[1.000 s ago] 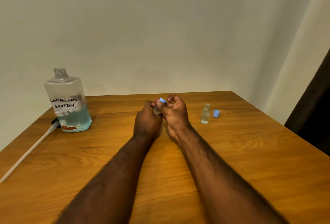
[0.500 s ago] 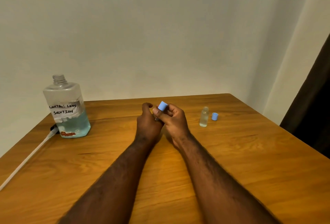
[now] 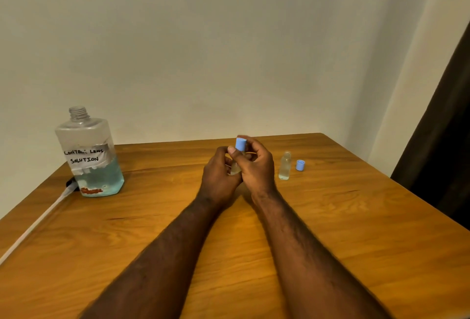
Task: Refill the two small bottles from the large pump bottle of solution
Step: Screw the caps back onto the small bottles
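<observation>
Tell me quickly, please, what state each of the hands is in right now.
Left hand: closed, holding the small bottle.
Right hand: closed, pinching the blue cap at the top of that bottle.

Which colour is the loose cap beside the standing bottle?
The loose cap is light blue; head view.

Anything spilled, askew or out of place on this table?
No spill shows. The large bottle stands open, its pump lying on the table beside it. One small bottle stands uncapped, cap alongside; left hand and right hand hold the capped bottle.
</observation>
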